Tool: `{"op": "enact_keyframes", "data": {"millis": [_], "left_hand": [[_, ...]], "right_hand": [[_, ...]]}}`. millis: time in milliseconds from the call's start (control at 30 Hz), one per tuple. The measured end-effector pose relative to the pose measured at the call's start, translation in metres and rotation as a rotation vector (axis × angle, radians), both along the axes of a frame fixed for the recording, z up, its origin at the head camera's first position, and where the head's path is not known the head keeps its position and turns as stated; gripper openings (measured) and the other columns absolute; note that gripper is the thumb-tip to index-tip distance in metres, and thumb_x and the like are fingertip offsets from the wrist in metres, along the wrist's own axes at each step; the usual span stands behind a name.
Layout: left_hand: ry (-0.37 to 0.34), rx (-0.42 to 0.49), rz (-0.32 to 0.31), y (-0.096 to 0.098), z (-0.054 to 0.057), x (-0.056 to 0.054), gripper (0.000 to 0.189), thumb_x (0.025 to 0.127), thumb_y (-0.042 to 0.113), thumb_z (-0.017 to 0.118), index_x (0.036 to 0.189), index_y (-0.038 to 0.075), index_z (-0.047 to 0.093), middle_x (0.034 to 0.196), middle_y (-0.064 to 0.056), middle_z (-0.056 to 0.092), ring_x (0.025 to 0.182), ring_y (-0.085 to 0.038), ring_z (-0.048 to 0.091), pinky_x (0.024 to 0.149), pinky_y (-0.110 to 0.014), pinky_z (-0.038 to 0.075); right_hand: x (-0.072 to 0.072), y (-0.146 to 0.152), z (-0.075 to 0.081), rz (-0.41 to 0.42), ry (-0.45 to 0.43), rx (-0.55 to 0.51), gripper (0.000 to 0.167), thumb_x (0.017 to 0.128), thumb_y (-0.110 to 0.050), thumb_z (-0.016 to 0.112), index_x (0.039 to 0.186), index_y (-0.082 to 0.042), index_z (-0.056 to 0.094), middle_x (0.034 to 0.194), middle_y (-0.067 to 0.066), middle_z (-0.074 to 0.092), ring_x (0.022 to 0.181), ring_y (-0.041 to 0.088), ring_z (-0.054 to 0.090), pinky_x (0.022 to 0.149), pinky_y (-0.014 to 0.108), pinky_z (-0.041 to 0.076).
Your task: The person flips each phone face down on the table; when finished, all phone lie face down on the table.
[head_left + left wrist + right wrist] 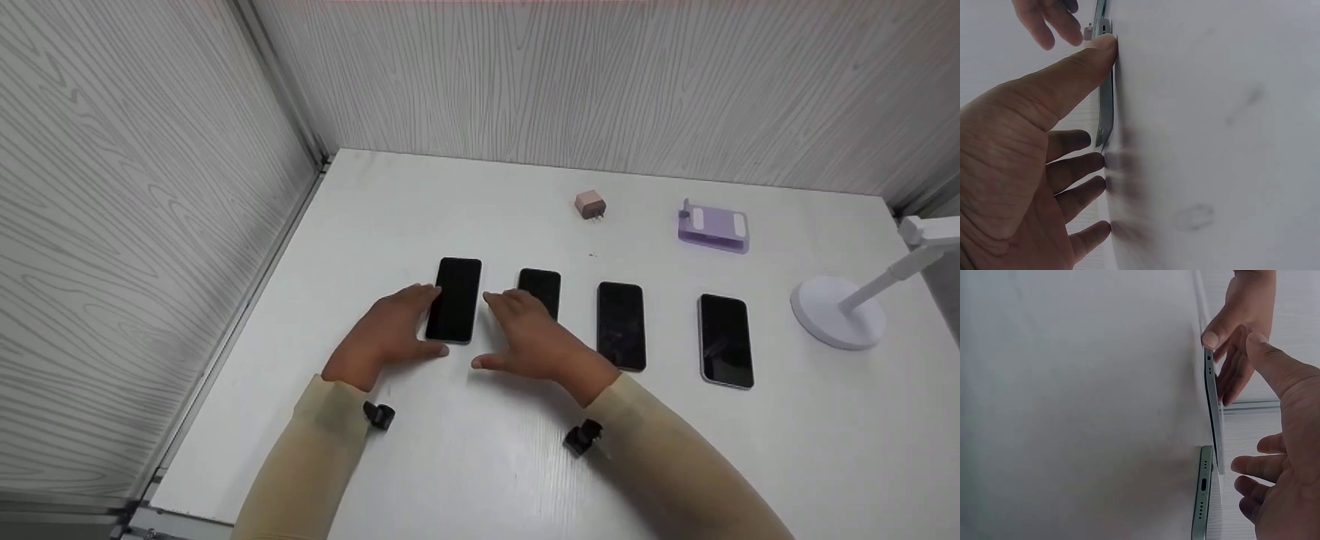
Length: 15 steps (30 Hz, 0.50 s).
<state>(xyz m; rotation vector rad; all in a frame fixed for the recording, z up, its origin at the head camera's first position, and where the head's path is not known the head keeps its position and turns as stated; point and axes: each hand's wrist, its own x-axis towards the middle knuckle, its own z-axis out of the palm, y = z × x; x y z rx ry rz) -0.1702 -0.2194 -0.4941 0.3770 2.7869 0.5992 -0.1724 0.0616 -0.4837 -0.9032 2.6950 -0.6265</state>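
Observation:
Four phones lie in a row, screens up and dark. My left hand [390, 330] is at the left side of the leftmost phone [456, 301], its fingertips at that long edge and the thumb near the lower corner. In the left wrist view, this thumb [1072, 79] overlaps the phone's edge and the fingers are spread. My right hand [534, 341] hovers between that phone and the second phone [540, 283], covering the lower part of the latter. Its thumb and fingers stand apart, with nothing between them. Further right are a third phone [621, 326] and a fourth phone [726, 341].
A pink plug-in charger [589, 204] sits toward the back of the white table [450, 465]. Right of it is a purple folding stand [714, 226]. A white stand with a round base [836, 315] rises at the right. Panelled walls border the table behind and left.

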Motion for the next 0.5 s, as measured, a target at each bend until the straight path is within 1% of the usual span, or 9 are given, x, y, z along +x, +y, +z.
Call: {"op": "enact_keyframes", "data": {"millis": [167,267,367,500], "left_hand": [[-0.018,0.003,0.001,-0.002,-0.003,0.000,0.103,0.090,0.049,0.087,0.173,0.018,0.034,0.179,-0.008,0.032,0.168,-0.033,0.027,0.134,-0.054,0.028],[-0.020,0.007,-0.001,-0.003,-0.004,-0.001,0.103,0.091,0.048,0.088,0.173,0.019,0.034,0.180,-0.008,0.031,0.167,-0.035,0.027,0.134,-0.057,0.028],[-0.015,0.006,-0.007,-0.004,-0.004,-0.002,0.103,0.091,0.049,0.088,0.173,0.017,0.033,0.180,-0.009,0.031,0.167,-0.037,0.028,0.133,-0.058,0.028],[-0.007,0.003,-0.011,-0.004,-0.004,-0.004,0.102,0.093,0.049,0.087,0.173,0.015,0.034,0.180,-0.009,0.032,0.166,-0.038,0.030,0.134,-0.057,0.028]], "right_hand": [[0.004,-0.006,-0.009,0.027,0.036,0.032,0.112,0.092,-0.070,0.078,0.171,-0.007,0.031,0.168,0.018,0.047,0.162,0.039,0.034,0.131,0.052,0.035],[0.005,-0.011,-0.012,0.038,0.036,0.033,0.112,0.091,-0.071,0.078,0.171,-0.007,0.031,0.167,0.017,0.050,0.162,0.037,0.034,0.131,0.050,0.036],[0.007,-0.015,-0.012,0.036,0.022,0.026,0.112,0.091,-0.071,0.078,0.170,-0.006,0.032,0.167,0.016,0.050,0.162,0.036,0.034,0.131,0.049,0.036],[0.009,-0.019,-0.010,0.035,-0.013,0.022,0.114,0.092,-0.070,0.077,0.171,-0.004,0.029,0.170,0.019,0.046,0.164,0.036,0.031,0.131,0.050,0.035]]}}
